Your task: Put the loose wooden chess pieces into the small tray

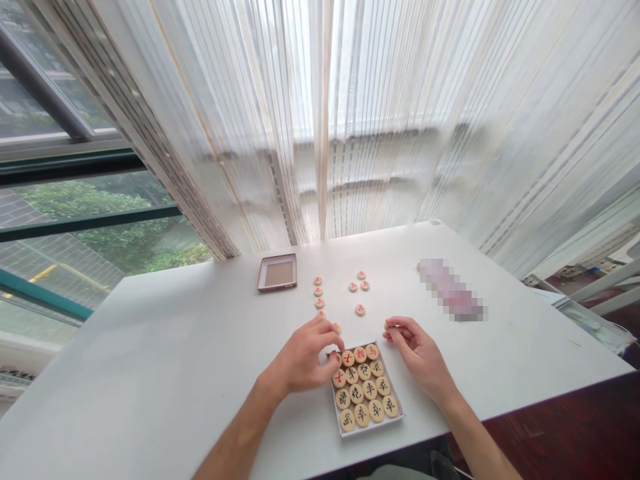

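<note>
The right hand [419, 353] held a small, round, wood-coloured game piece [387, 327] just beside the box, thumb and fingers closed on its edge, probably because so thin a disc gave little to grip. The left hand [307, 357] was over the far left corner of the shallow white square box [373, 427], its fingers curved and partly open around a corner piece; whether they gripped it, I cannot tell. Pale discs with black or red characters [356, 393] lay flat inside in close rows, seemingly because the low walls fitted them. Beyond, loose red-marked discs [360, 310] stood apart on the smooth white counter [200, 347].
</note>
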A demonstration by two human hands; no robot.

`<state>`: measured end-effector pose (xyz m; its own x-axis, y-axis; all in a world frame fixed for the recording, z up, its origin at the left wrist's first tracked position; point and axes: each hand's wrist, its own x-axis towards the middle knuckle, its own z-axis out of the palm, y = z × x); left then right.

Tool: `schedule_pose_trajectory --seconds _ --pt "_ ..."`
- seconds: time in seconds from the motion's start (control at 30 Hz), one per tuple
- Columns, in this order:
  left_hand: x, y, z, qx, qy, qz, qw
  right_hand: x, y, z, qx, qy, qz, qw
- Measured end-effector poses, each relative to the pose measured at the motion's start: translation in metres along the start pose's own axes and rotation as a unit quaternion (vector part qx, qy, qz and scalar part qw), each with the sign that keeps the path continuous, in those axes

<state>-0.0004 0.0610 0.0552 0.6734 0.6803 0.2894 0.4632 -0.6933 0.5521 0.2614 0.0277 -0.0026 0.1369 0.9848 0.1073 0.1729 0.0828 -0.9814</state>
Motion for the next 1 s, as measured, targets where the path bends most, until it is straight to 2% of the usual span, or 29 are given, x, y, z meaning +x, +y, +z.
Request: schedule_pose_trajectory --seconds 0.13,0.27,0.6,0.87,1.0 --pt "-0.004 -0.003 -0.008 -0.027 -0.025 -0.041 0.998 0.001 0.002 0.000 0.006 -0.005 -0.007 1.000" --pt "-0.007 -0.008 -0.007 -0.037 -0.054 -0.067 0.996 0.000 0.003 0.000 0.006 -0.005 -0.011 1.000" --pt "-0.006 -0.008 -0.007 -0.023 -0.050 -0.058 0.997 0.000 0.007 -0.001 0.001 -0.004 -0.011 1.000" --pt "-0.003 -0.014 -0.002 0.050 0.036 -0.048 0.997 0.002 0.016 -0.001 0.011 0.008 -0.011 1.000" --pt "-0.003 -0.012 0.001 0.049 0.040 -0.035 0.997 0.002 0.016 -0.001 0.000 -0.004 -0.009 1.000"
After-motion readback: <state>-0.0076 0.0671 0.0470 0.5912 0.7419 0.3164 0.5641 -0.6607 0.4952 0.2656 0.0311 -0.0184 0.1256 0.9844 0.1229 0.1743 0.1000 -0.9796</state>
